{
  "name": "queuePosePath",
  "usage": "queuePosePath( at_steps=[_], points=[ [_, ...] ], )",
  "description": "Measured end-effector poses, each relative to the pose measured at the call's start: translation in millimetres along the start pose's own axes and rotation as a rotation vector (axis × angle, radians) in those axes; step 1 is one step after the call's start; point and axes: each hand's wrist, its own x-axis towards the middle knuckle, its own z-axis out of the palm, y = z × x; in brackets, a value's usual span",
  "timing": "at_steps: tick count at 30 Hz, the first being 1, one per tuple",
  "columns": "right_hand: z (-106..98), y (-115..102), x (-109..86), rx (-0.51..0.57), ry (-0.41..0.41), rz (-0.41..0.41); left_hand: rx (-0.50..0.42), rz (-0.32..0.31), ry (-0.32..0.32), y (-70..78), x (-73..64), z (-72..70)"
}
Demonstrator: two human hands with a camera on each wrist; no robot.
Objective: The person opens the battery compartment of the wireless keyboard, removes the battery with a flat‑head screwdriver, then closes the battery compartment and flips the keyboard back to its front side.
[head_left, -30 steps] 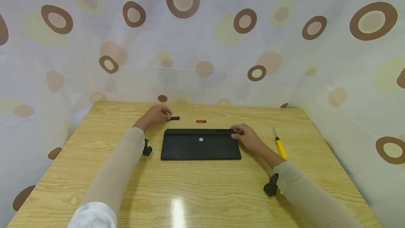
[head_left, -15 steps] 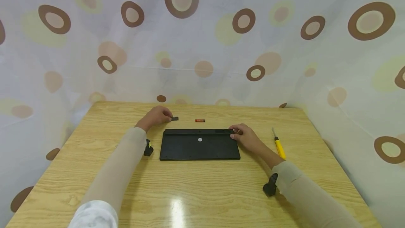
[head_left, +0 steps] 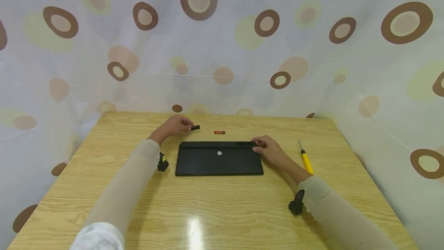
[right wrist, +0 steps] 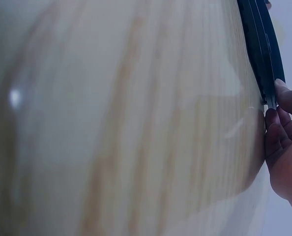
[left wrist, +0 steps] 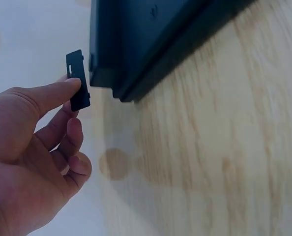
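A black keyboard [head_left: 219, 163] lies on the table with its underside up, a small round white sticker near its middle. My left hand [head_left: 176, 125] is beyond its far left corner and pinches a small black battery cover [left wrist: 78, 81] between thumb and fingers. In the left wrist view the cover is apart from the keyboard and shows a small slot and little tabs. My right hand [head_left: 270, 150] holds the keyboard's far right corner, thumb on one face and fingers at the edge, as the right wrist view shows. A red battery [head_left: 219, 132] lies behind the keyboard.
A screwdriver [head_left: 306, 161] with a yellow handle lies to the right of the keyboard, near my right forearm. The wooden table [head_left: 222, 207] ends at the back against a patterned curtain [head_left: 222, 49], which also stands along both sides.
My left hand has picked the battery cover up off the table and tilted it, moving slightly right. The right hand stays on the keyboard's corner.
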Motion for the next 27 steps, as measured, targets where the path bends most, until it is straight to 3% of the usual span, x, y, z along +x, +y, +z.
queuePosePath(
  at_steps=[12, 19, 27],
  points=[
    [0.1, -2.2, 0.5, -0.009, 0.006, -0.004, -0.033, 0.078, -0.040, 38.0, 8.9, 12.1],
    [-0.2, -0.1, 0.1, -0.021, 0.012, -0.021, -0.047, 0.134, -0.044, 58.3, 21.6, 31.1],
    [0.4, 3.3, 2.7, -0.012, -0.002, -0.011, -0.030, 0.157, -0.106, 82.5, 38.5, 54.8]
  ],
)
